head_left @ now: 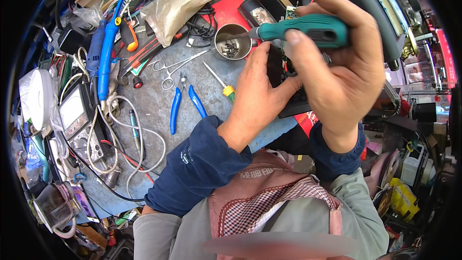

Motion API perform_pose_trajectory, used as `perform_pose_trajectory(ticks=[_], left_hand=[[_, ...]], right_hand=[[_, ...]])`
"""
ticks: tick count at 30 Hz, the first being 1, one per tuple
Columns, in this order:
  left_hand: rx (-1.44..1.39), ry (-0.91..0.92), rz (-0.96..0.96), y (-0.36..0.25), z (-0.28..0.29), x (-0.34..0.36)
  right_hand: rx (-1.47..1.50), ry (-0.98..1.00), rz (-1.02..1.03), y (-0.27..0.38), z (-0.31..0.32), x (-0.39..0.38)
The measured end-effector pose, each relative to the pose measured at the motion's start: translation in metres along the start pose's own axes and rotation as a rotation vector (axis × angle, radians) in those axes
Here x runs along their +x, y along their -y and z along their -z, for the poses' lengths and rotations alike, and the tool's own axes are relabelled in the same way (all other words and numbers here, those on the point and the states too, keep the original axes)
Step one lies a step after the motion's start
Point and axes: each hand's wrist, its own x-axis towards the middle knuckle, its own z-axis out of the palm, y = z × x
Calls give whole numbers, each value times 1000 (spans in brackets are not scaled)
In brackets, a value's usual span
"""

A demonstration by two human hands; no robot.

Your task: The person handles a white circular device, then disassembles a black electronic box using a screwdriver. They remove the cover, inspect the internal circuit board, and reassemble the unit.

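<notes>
a grey-blue workbench (154,98) spreads under your work, crowded along its left side with cords and tools. the fingers of your right hand (349,67) are curled around a green-handled screwdriver (313,30), thumb pressed along the grip, likely to steer it. its shaft points left across the mouth of a metal cup (225,32). your left hand (255,94) has fingers and thumb closed on a black case (275,67), seemingly to steady it; the case sits between your hands, partly hidden. loose screws (230,48) lie in the cup, probably so they don't roll off. farther out, a yellow-and-green screwdriver (228,90), blue cutters (176,110) and metal forceps (190,59) lie near, perhaps within easy reach. beyond them rests a clear plastic bag (180,7).
</notes>
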Motion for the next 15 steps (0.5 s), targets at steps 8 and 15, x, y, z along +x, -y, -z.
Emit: perform_pose_trajectory(ticks=[8, 15], left_hand=[[23, -3, -73, -4, 1, 1], [28, 17, -118, -11, 4, 3]], right_hand=[[-445, 152, 136, -8, -7, 8], [-482, 207, 265, -7, -13, 17]])
